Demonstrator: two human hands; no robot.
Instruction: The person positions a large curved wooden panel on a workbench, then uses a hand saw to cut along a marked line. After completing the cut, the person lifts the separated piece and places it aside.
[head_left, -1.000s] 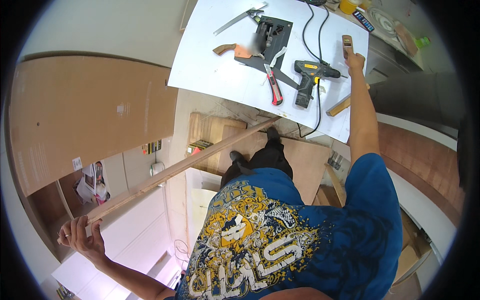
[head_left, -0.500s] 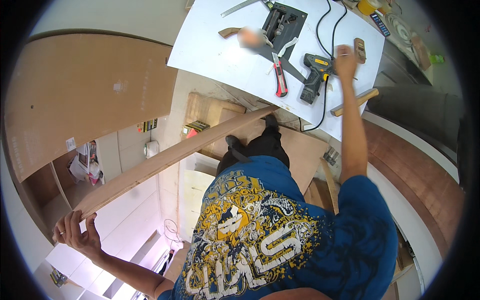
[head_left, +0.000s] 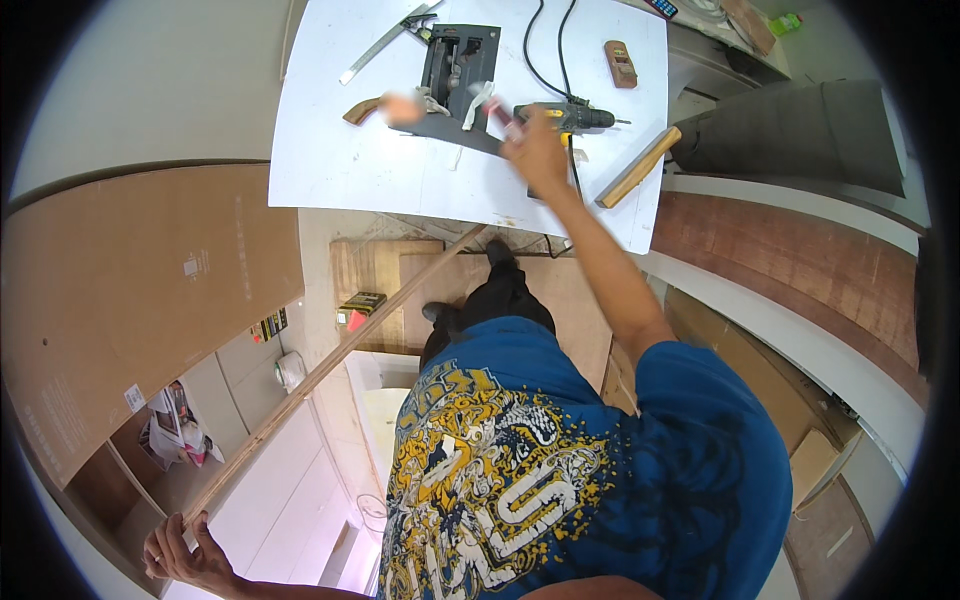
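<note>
Long, narrow brown wooden strip [head_left: 340, 352] runs slantwise, low beside the person's left hip up to the near edge of the white-topped bench [head_left: 340, 165]. Far end sits at that edge, left of its middle; whether it touches, I can't tell. Left hand [head_left: 188, 558] is on the strip's near end, thumb and fingers bent loosely round it; firmness unclear. Right hand [head_left: 540, 158] is over the bench, inward from the near edge, fingers closed round a blurred red-handled utility knife [head_left: 504, 121], just beside the black-and-yellow cordless drill [head_left: 592, 118]. Strip's far end lies nearward and left of the right hand, well apart; left hand is nearer the strip.
</note>
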